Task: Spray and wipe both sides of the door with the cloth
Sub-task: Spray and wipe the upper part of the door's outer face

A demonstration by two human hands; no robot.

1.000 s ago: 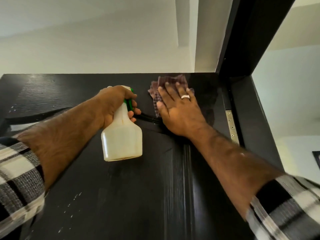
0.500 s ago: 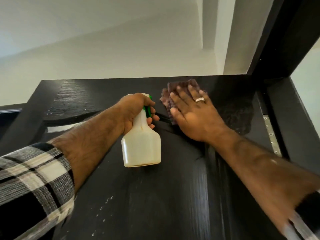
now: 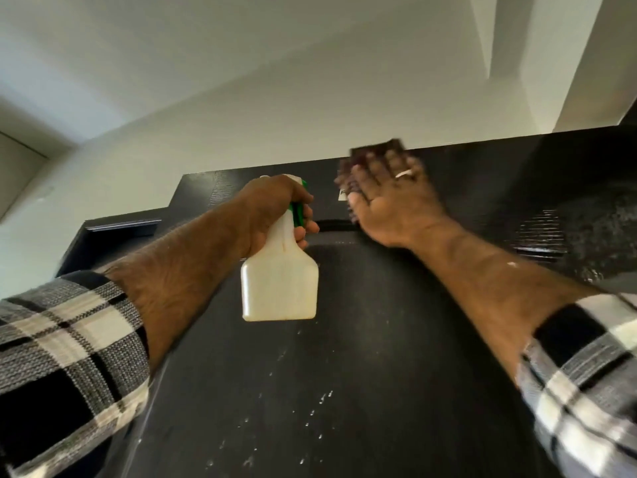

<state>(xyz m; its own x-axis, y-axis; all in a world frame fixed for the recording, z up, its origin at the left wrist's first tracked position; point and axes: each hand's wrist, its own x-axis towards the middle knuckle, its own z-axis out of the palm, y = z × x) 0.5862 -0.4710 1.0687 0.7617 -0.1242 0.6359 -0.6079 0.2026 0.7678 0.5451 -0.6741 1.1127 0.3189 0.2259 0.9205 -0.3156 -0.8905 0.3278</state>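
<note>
A black wooden door (image 3: 362, 391) fills the lower half of the view, seen from below up to its top edge. My left hand (image 3: 275, 208) grips the neck of a cream spray bottle (image 3: 279, 288) with a green trigger, held just in front of the door. My right hand (image 3: 389, 198), blurred by motion, presses a dark maroon cloth (image 3: 375, 151) flat against the door near its top edge, fingers straight. Most of the cloth is hidden under the hand. Small white droplets (image 3: 310, 415) speckle the door panel below the bottle.
A white wall and ceiling (image 3: 275, 81) rise behind the door's top edge. A dark ledge (image 3: 120, 225) sits at the left beyond the door. A wet glossy patch (image 3: 568, 236) shows on the door's upper right.
The view has tilted up and swung left, so the door frame and hinge have left the picture. My right hand with the cloth has slid up to the door's top edge.
</note>
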